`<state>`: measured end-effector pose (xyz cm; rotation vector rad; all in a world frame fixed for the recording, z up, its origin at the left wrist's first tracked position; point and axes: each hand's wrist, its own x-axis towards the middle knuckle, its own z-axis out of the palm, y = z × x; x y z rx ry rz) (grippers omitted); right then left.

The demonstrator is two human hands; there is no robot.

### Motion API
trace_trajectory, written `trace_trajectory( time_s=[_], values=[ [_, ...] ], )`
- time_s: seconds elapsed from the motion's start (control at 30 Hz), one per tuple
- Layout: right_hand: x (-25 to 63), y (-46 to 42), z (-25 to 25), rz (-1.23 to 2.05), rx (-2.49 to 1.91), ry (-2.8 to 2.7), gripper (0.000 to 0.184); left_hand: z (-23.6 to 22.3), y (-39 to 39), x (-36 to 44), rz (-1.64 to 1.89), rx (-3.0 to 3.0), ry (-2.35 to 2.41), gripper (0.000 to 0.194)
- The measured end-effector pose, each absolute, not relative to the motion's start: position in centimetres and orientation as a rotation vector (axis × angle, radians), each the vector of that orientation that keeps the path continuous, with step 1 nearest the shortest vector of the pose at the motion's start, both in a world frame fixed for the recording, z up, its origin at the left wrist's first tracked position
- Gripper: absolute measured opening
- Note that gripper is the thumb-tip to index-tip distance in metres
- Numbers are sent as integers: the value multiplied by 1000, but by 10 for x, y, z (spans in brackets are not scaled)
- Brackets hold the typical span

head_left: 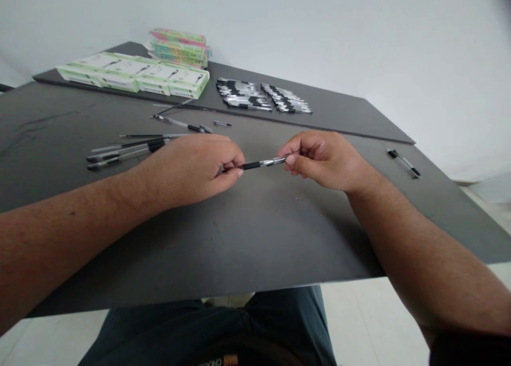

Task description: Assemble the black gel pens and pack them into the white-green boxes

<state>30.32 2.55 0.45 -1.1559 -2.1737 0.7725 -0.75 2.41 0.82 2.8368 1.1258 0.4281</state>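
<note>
Here's the pen, blk grip, silvery-clear end! Table dk grey, darker veining left. Far left: boxes white w/ lt green, stacked packs pink, green & yellowish. Far pens blk & clear. Near, trousers dk blue.

I can't see the left end of the pen; the left hand hides it, and the right hand covers its other tip. That left hand also blocks my view of part of the loose pens. Print on the far-left white-and-green boxes is too small to read. The near right sleeve gets cut off.
</note>
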Motion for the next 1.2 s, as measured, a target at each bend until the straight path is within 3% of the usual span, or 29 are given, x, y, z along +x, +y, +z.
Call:
trace_trajectory(
  time_s=[1.0, 1.2],
  values=[
    [288, 16, 4, 928, -1083, -2106, 19, 3, 25, -7, 493, 2842, 957, 27],
    [286, 17, 0, 978, -1064, -2072, 25, 2, 25, -7, 472, 2833, 984, 27]
  ],
)
